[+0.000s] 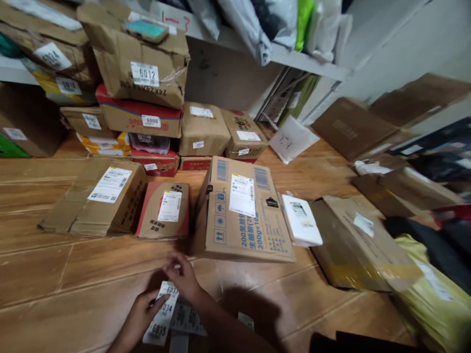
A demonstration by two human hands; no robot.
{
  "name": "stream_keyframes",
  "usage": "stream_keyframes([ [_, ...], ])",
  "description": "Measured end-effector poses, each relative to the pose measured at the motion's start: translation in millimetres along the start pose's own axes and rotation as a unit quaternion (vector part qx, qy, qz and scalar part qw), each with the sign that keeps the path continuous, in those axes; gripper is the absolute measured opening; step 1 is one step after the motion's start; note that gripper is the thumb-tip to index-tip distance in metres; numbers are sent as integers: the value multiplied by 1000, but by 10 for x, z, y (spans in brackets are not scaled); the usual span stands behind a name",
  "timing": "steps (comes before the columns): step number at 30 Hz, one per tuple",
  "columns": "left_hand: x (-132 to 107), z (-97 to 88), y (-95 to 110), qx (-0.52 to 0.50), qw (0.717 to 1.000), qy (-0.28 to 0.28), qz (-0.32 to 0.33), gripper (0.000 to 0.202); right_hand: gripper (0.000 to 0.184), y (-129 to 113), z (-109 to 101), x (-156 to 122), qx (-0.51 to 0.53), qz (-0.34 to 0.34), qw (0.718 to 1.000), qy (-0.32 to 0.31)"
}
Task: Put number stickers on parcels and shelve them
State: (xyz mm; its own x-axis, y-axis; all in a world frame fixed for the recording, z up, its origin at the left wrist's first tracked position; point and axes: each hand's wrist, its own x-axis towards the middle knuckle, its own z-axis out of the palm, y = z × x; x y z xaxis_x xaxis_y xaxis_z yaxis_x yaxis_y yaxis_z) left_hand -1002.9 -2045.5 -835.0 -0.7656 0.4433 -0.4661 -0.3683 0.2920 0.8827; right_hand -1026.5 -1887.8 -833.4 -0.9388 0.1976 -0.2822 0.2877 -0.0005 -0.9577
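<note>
Landmark: the large brown cardboard box with blue printing and a white address label on its top (245,223), resting on the brown wood-patterned floor (33,274). Both hands are on the near side of this box and left of it, clear of its sides. Left hand (142,311): closed, thumb laid over a white paper strip of printed number labels (165,314) reading 6033, 6034 and 6035. Strip's long axis slants away from the body and slightly rightward, its 6033 end the one nearer the box. Right hand (183,277): just beyond that 6033 end, fingers curled and partly bunched; blurred, so cannot tell whether anything is pinched. Of the two, the right hand is nearer the box, which lies ahead of it and to the right. More printed label paper (189,318) shows beside the strip, in shadow, on the near side of the box. Left of the box: a red-and-brown carton with a white label (152,206), straight ahead of the hands. Right of the box: a flat white package (301,233), just beside it.
</note>
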Motion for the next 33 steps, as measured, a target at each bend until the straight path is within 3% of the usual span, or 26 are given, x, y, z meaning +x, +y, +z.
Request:
stream_keyframes([
  [2, -18, 69, 136, 1, 1000, 0, 13, 37, 30, -69, -261, -212, 14, -21, 992, -122],
  [3, -18, 135, 206, 2, 1000, 1, 15, 39, 25, -101, -384, -314, 12, -34, 990, -137],
  [6, -1, 411, 428, -11, 998, 45, 33, 45, 21, -148, -682, -544, 7, -57, 996, -73],
  [11, -6, 844, 789, 5, 994, 106, 33, 52, 35, -148, -971, -667, 112, -28, 993, 31],
  [15, -11, 1051, 1014, 10, 984, 169, 51, 56, 27, -311, -1179, -724, 75, -83, 991, 72],
  [18, -13, 1149, 1158, -59, 986, 146, 46, 51, 23, -460, -1342, -783, 60, -104, 990, 81],
  [22, -65, 1217, 1297, -91, 993, 79, -19, 55, 22, -574, -1506, -829, 65, -110, 989, 76],
  [33, -180, 1287, 1391, -145, 986, 68, -45, 47, 20, -696, -1611, -840, 106, -93, 989, 52],
])
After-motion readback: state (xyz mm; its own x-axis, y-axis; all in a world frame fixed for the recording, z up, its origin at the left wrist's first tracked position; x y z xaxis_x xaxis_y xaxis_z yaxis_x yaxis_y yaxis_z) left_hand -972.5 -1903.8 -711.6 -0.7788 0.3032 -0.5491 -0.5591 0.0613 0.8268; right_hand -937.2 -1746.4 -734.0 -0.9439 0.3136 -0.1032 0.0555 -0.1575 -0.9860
